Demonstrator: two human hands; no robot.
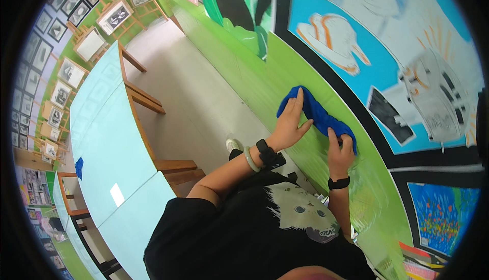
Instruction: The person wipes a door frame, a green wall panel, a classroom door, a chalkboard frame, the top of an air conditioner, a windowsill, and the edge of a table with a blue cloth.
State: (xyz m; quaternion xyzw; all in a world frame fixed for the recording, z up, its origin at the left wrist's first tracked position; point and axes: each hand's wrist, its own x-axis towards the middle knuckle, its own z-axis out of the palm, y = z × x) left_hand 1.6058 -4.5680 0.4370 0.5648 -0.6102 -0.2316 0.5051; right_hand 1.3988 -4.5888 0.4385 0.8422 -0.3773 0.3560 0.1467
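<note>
A blue cloth (319,110) lies stretched against the glossy green wall panel (267,85), below the black-framed pictures. On its upper left end, my left hand (292,123) presses with the fingers extended and the thumb apart. My right hand (340,156) holds the lower right end, its index finger pointing up along the fabric and other fingers bent. A black watch (266,152) and a pale bangle (251,159) circle my left wrist. My right wrist wears a black band (339,183).
To the left stands a long light-blue table (114,127) with wooden legs and another blue cloth (79,168) at its far edge. A painted picture (347,47) hangs above the green panel. Easels with drawings (114,15) line the far wall. Pale floor (191,89) runs between table and wall.
</note>
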